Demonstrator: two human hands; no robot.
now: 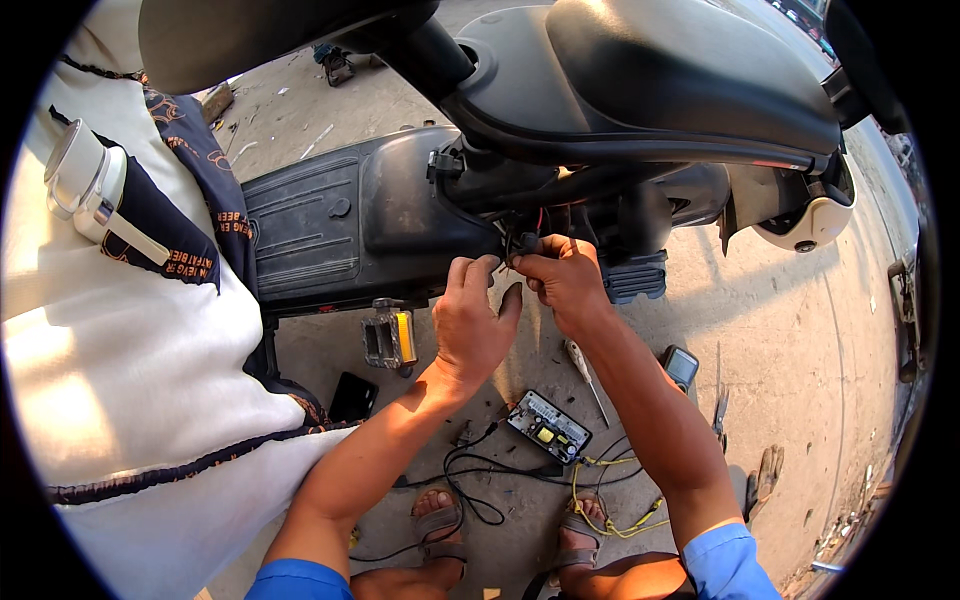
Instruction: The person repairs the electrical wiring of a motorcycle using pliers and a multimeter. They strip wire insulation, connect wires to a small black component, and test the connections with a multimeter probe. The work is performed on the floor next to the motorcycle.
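A black electric scooter stands across the view, with thin wires showing in a gap below its seat. At that gap my right hand is closed in a pinch on a thin wire; its exact end is hard to make out. Beside it, my left hand has its fingertips against the dark edge of the scooter body. The left thumb stands apart from the fingers, and nothing shows between them. Just left of that hand is a pedal with a yellow reflector.
On the ground lie an opened circuit box with black cables and yellow wires, a screwdriver, a multimeter, pliers, a glove and a flat black object. White padded fabric hangs at left.
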